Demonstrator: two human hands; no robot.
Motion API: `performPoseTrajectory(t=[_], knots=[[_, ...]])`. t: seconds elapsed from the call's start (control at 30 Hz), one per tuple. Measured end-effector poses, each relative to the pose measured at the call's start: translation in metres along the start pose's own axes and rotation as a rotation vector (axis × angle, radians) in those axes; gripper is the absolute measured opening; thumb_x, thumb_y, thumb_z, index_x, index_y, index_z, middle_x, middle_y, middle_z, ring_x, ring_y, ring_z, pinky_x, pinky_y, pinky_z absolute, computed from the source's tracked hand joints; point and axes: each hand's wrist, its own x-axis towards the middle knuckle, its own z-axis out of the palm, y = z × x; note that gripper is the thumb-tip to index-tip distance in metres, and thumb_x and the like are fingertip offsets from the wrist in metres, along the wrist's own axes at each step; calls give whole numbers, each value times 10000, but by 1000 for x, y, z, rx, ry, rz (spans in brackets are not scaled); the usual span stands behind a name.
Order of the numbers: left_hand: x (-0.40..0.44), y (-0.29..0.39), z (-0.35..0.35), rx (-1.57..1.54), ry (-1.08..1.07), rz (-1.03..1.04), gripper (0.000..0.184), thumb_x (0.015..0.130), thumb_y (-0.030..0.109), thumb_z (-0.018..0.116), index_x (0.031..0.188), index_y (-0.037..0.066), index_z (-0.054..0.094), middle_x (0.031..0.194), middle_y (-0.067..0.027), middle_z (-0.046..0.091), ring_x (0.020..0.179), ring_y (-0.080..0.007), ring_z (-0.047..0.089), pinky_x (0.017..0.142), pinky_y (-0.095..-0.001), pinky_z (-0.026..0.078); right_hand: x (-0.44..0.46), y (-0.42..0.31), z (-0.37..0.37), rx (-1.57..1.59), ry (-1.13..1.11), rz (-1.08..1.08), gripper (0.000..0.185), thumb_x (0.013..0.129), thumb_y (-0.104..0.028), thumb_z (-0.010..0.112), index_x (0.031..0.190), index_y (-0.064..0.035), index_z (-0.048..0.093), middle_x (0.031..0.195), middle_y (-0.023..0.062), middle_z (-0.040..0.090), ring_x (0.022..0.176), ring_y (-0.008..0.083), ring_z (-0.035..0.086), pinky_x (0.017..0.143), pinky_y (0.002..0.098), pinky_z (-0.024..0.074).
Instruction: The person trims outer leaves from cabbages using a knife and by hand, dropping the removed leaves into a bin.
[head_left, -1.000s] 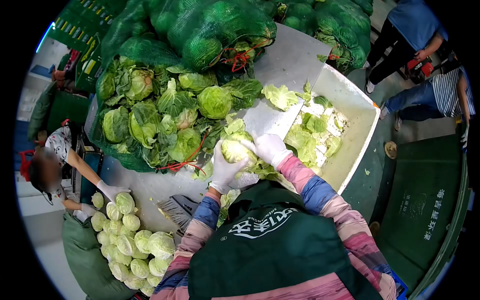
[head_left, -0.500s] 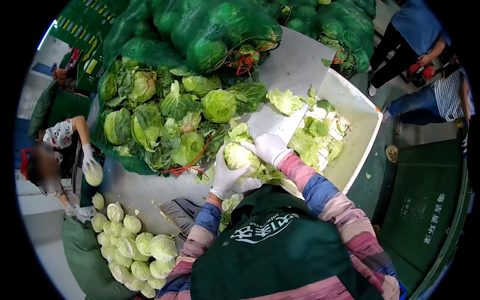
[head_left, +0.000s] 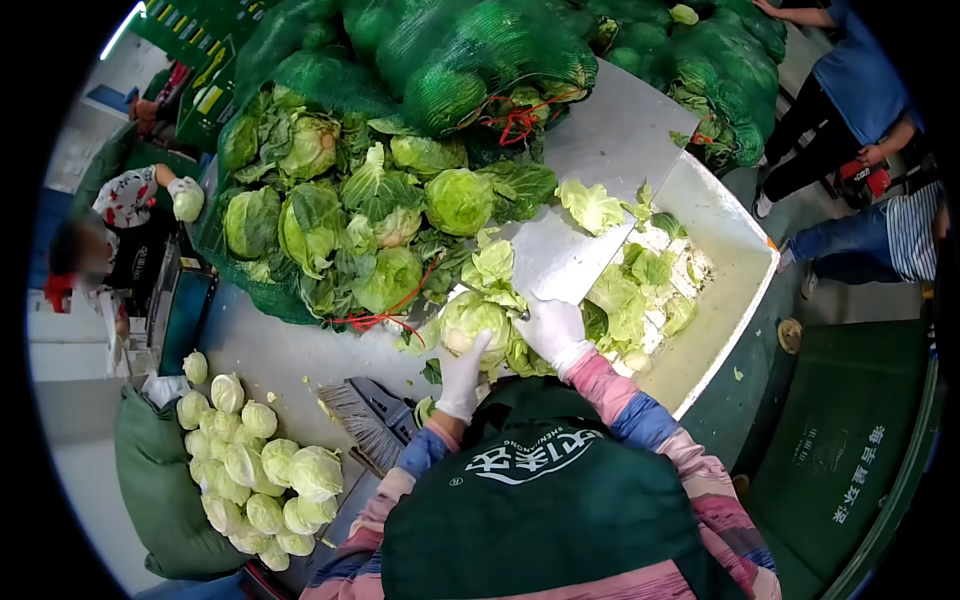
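Cupping cabbage (head_left: 468, 320) in half-closed left hand (head_left: 461, 383); drawing curled right hand (head_left: 553, 332) slightly off its side, with contents indiscernible, so now supporting mainly with the left.

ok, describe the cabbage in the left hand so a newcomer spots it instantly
On the grey metal table, find the opened green mesh sack of leafy green cabbages. Right of its thin red string in the picture, the white-gloved left hand grips a round, pale green cabbage head. Unlike the greener cabbages in the sack, this one is in a hand.
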Motion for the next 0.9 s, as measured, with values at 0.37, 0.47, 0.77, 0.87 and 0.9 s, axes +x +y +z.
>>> performPoseTrajectory(t=[0.37, 0.47, 0.77, 0.87, 0.9], knots=[[15, 3, 15, 952, -158, 605, 999, 591, 350, 857, 1334, -68, 336, 1244, -248, 458, 1154, -354, 481, 993, -408, 402, -8, 15, -22, 199, -9, 46, 1030, 795, -621, 606, 1512, -93, 88, 763, 175, 673, 713, 374, 664, 654, 436, 532], [14, -2, 17, 994, -189, 662, 1008, 580, 342, 848, 1339, -64, 325, 1261, -260, 438, 1150, -393, 457, 993, -444, 381, 0, 12, -13, 203, 87, 64, 892, 789, -608, 620, 1445, -88, 312, 765, 187, 674, 747, 384, 660, 661, 428, 518], [14, 6, -23, 825, -430, 550, 1075, 569, 282, 870, 1405, -29, 270, 1357, -240, 370, 1277, -384, 373, 1087, -420, 322, 27, 59, 36, 95, 129, 276, 421, 850, -428, 628, 1037, -62, 537, 738, 167, 673, 689, 368, 657, 614, 457, 510], [16, -6, -33, 821, -412, 574, 1077, 567, 259, 874, 1408, -23, 263, 1369, -241, 353, 1270, -385, 376, 1087, -423, 317, 21, 52, 27, 130, 92, 287, 450, 828, -403, 663, 1083, -65, 509, 742, 161, 670, 689, 363, 653, 605, 458, 503], [16, -10, -31, 765, -391, 559, 1087, 561, 255, 877, 1410, -21, 258, 1373, -242, 346, 1268, -388, 374, 1086, -424, 315, 19, 50, 29, 130, 95, 288, 450, 828, -403, 663, 1083, -65, 509, 742, 161, 670, 689, 363, 653, 605, 458, 503]])
